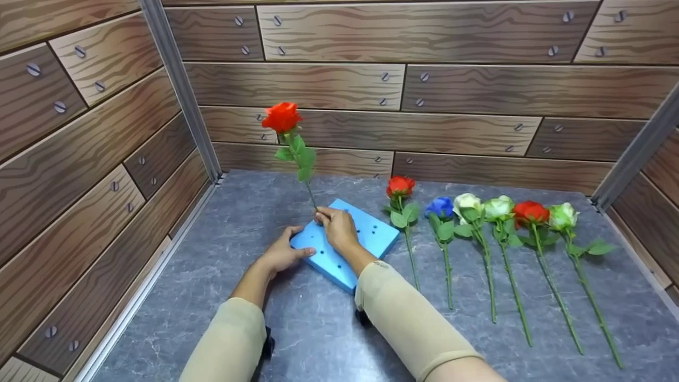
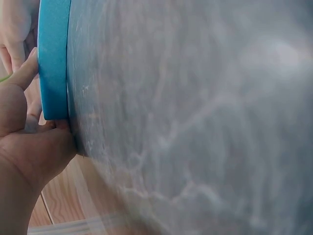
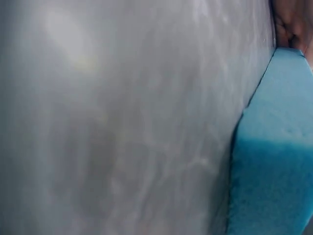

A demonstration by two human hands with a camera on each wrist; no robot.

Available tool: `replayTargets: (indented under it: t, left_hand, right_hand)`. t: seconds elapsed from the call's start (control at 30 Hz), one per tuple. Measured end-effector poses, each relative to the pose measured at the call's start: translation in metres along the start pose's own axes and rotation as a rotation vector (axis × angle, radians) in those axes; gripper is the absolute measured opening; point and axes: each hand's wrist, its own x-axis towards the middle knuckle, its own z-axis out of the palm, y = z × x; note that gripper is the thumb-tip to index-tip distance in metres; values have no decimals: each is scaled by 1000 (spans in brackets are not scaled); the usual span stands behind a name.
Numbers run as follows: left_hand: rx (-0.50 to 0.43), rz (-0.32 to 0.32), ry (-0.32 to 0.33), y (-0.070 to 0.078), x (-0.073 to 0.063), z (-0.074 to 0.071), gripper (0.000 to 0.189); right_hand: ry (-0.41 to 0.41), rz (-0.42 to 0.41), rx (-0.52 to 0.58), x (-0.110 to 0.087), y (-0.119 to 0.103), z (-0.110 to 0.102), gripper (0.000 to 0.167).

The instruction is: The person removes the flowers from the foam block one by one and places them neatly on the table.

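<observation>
A red artificial rose (image 1: 281, 117) stands nearly upright over a blue block (image 1: 379, 245), its stem leaning a little to the left. Low on that stem, my right hand (image 1: 339, 229) pinches it between thumb and fingers just above the block. The stem's lower end is hidden behind the hand. My left hand (image 1: 285, 253) grips the block's left corner, thumb on the top face and fingers along the side. In the left wrist view, the block's edge (image 2: 53, 63) lies against that hand (image 2: 36, 142). Small dark holes dot the block's top.
To the right lie another red rose (image 1: 400, 187), a blue rose (image 1: 440, 207) and several white and red ones in a row, stems toward me. A grey marbled table (image 1: 212, 318) carries everything. Wood-patterned walls (image 1: 456, 87) enclose the back and sides.
</observation>
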Motion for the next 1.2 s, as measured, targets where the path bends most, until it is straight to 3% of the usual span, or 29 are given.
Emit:
replayTargets:
  t: [0.2, 0.57, 0.8, 1.2]
  left_hand:
    - [-3, 20, 3, 0, -1, 1, 85]
    - [3, 25, 11, -1, 1, 1, 85]
    - [23, 16, 13, 0, 4, -2, 86]
    - [21, 22, 25, -1, 3, 2, 83]
  right_hand:
    - [21, -31, 61, -1, 2, 0, 32]
    - [-18, -53, 106, 0, 4, -1, 29]
    - [-15, -60, 86, 3, 5, -5, 26]
    - [-95, -52, 146, 15, 12, -12, 29]
